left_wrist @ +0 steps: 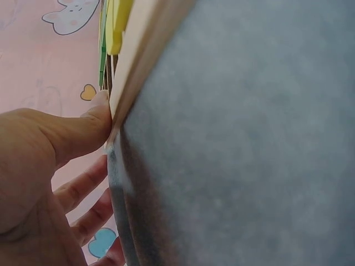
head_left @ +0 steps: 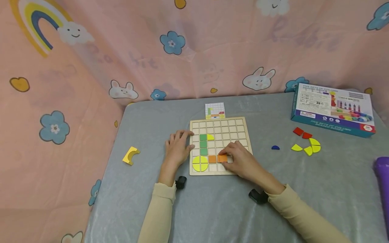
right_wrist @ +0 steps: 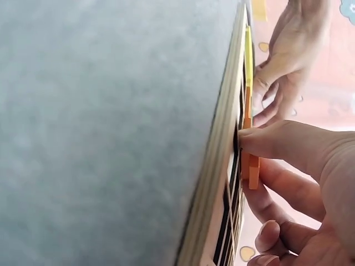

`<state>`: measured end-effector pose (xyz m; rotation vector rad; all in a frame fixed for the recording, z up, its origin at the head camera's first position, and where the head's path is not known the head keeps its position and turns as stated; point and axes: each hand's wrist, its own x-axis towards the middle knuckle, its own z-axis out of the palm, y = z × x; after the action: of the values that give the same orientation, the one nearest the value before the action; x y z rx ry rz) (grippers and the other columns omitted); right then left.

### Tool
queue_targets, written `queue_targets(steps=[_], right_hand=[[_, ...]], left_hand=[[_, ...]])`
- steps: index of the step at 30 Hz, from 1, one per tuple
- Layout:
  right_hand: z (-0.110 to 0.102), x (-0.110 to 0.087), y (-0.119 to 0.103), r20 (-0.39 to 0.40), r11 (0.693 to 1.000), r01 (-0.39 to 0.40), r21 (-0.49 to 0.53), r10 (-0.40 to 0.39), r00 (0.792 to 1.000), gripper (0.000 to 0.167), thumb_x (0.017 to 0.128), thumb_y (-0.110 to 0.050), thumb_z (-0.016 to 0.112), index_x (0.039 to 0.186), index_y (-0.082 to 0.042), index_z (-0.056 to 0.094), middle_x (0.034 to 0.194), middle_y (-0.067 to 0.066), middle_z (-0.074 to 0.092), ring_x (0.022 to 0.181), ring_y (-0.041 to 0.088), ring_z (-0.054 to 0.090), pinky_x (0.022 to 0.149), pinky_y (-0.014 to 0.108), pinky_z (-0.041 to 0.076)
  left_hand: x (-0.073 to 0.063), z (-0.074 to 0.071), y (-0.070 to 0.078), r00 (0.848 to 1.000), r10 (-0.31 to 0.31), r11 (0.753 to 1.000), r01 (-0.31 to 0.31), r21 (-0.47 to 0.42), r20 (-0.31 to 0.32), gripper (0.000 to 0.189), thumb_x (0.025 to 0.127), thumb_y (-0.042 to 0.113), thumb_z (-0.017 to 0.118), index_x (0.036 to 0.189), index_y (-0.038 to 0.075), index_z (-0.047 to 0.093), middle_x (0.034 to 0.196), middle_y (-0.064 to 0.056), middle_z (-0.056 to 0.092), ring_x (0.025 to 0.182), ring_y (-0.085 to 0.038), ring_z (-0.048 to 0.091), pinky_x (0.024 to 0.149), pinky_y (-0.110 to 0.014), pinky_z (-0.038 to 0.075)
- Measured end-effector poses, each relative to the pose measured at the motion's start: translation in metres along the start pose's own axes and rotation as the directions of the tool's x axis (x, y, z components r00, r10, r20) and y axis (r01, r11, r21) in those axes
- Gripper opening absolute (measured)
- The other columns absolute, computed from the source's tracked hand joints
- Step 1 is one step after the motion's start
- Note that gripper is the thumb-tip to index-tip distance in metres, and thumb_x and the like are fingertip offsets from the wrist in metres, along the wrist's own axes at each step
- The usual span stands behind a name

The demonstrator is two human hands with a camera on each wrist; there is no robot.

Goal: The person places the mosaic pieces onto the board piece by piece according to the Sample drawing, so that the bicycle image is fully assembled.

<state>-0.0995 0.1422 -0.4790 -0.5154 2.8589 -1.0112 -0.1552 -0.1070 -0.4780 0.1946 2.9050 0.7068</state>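
Orange tile [head_left: 223, 158] pinched by right hand [head_left: 242, 161] at near part of board [head_left: 217, 135], right of matching tile [head_left: 212, 159]; board's left edge touched by spread left hand [head_left: 177, 148]; mis-seating possible if released tilted.

Board [head_left: 225, 126]: three green squares [head_left: 203, 144], five yellow quarter-circles [head_left: 204, 167], at least two orange pieces [head_left: 212, 159]. At its 3 o'clock: four loose quarter-circles [head_left: 316, 149], two red pieces [head_left: 298, 131], one blue half-disc [head_left: 275, 147]. At 9 o'clock: one arch [head_left: 129, 154].
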Motion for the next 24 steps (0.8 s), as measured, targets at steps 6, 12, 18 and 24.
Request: queue_targets(steps=[6,12,18,24], right_hand=[[-0.002,0.001,0.000,0.009,1.000,0.002,-0.015,-0.001,1.000,0.026,0.083,-0.006,0.086,0.108,-0.009,0.082,0.111,0.005,0.071,0.096,0.020,0.051,0.080,0.039,0.050],[-0.005,-0.001,0.007,-0.003,1.000,-0.012,0.006,0.012,1.000,0.026,0.083,-0.009,0.090,0.108,-0.008,0.081,0.108,0.006,0.071,0.100,0.023,0.055,0.087,0.043,0.051],[-0.023,-0.008,0.023,-0.014,0.994,-0.087,0.067,0.088,0.996,0.026,0.095,-0.012,0.079,0.121,-0.007,0.075,0.112,0.011,0.064,0.098,0.025,0.052,0.079,0.039,0.045],[-0.048,-0.017,0.048,-0.084,0.981,-0.195,0.026,0.196,0.977,0.024,0.104,-0.019,0.069,0.123,-0.004,0.072,0.110,0.018,0.058,0.089,0.028,0.051,0.072,0.037,0.039]], left_hand=[[0.000,0.000,0.000,1.000,-0.001,1.000,0.001,0.001,0.002,0.044,0.104,0.029,0.069,0.146,0.026,0.058,0.157,-0.006,0.047,0.141,-0.036,0.041,0.109,-0.056,0.032],[-0.001,-0.001,0.001,1.000,-0.007,1.000,0.007,-0.003,0.006,0.044,0.104,0.030,0.070,0.146,0.026,0.058,0.157,-0.005,0.047,0.142,-0.036,0.040,0.109,-0.056,0.032],[-0.001,-0.001,0.001,1.000,-0.008,1.000,0.008,-0.004,0.005,0.044,0.104,0.029,0.069,0.147,0.026,0.058,0.157,-0.005,0.047,0.142,-0.035,0.041,0.108,-0.056,0.032],[0.000,0.000,0.000,1.000,-0.004,1.000,0.004,-0.006,0.008,0.044,0.104,0.030,0.069,0.147,0.026,0.058,0.157,-0.006,0.047,0.142,-0.036,0.040,0.109,-0.056,0.032]])
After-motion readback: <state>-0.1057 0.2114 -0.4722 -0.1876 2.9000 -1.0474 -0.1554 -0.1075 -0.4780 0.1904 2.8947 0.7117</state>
